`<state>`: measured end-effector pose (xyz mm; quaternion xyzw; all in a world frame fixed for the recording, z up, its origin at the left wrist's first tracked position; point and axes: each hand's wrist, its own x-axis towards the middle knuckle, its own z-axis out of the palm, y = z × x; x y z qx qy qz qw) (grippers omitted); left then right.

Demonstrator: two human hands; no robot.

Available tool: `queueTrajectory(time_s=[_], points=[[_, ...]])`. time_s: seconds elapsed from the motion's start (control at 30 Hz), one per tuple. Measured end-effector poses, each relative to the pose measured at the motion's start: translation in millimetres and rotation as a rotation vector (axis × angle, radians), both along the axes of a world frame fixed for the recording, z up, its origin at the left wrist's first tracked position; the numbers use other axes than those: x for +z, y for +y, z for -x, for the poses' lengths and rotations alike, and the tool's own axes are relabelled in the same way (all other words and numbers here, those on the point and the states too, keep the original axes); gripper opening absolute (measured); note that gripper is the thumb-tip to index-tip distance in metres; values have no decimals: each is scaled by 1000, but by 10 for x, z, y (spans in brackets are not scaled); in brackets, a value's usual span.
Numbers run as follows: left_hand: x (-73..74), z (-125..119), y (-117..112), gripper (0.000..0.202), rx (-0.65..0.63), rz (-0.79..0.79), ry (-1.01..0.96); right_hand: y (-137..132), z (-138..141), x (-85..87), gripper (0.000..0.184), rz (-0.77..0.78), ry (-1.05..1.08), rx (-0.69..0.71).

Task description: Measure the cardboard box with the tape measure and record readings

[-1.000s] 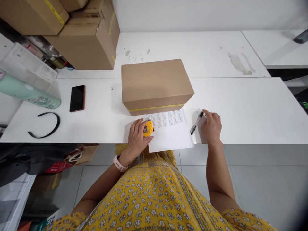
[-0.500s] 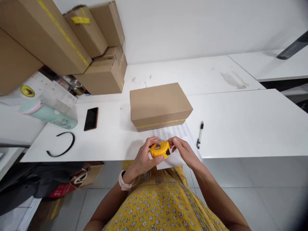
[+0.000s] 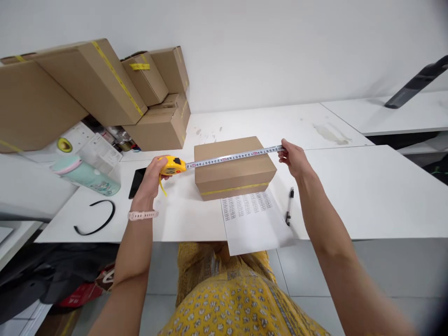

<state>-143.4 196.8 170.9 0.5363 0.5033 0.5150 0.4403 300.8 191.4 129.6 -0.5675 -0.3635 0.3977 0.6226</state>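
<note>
My left hand [image 3: 151,176] is closed round a yellow tape measure [image 3: 172,165], held to the left of a closed cardboard box [image 3: 234,167] on the white table [image 3: 367,186]. My right hand [image 3: 293,157] pinches the end of the tape blade [image 3: 233,157], which is stretched across above the box's top from left to right. In front of the box lies a printed sheet of paper [image 3: 254,221], overhanging the table's near edge. A pen [image 3: 289,206] rests to the right of the sheet.
A black phone [image 3: 136,182], a mint green bottle [image 3: 87,177] and a black curved band [image 3: 96,218] lie on the left of the table. Stacked cardboard boxes [image 3: 105,88] lean at the back left. Bags sit on the floor below.
My right hand left the pen on the table and came to the tape measure. Both hands then rose and drew the blade out across the box. The view tilted up.
</note>
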Motion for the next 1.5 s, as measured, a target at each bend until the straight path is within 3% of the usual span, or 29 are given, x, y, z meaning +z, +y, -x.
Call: queueTrajectory(time_s=[0.17,0.53,0.87,1.0,1.13,1.23,1.3,1.33,1.4,1.5], points=[[-121,163,182,44,-11,67,10,226,111,-85,46,151,-141,43],[-119,-35,323,49,-123,75,32,156,341,-56,57,281,-389,188],[-142,-25,331,47,-154,90,58,152,378,-77,56,237,-464,160],[-43,-33,290,42,-122,83,76,183,349,-34,54,170,-619,117],[117,-35,-80,50,-174,53,89,202,269,168,48,65,-569,66],[72,-235,-622,66,-483,146,13,229,305,375,43,-78,-497,34],[-58,-519,-998,69,-767,346,-88,284,424,496,38,-94,-558,135],[-132,-693,-1155,68,-838,434,-166,330,506,544,37,-74,-620,215],[-251,-1048,-1360,64,-874,554,-325,463,688,611,35,-17,-773,363],[-281,-1447,-1373,60,-781,488,-460,726,909,630,36,65,-973,414]])
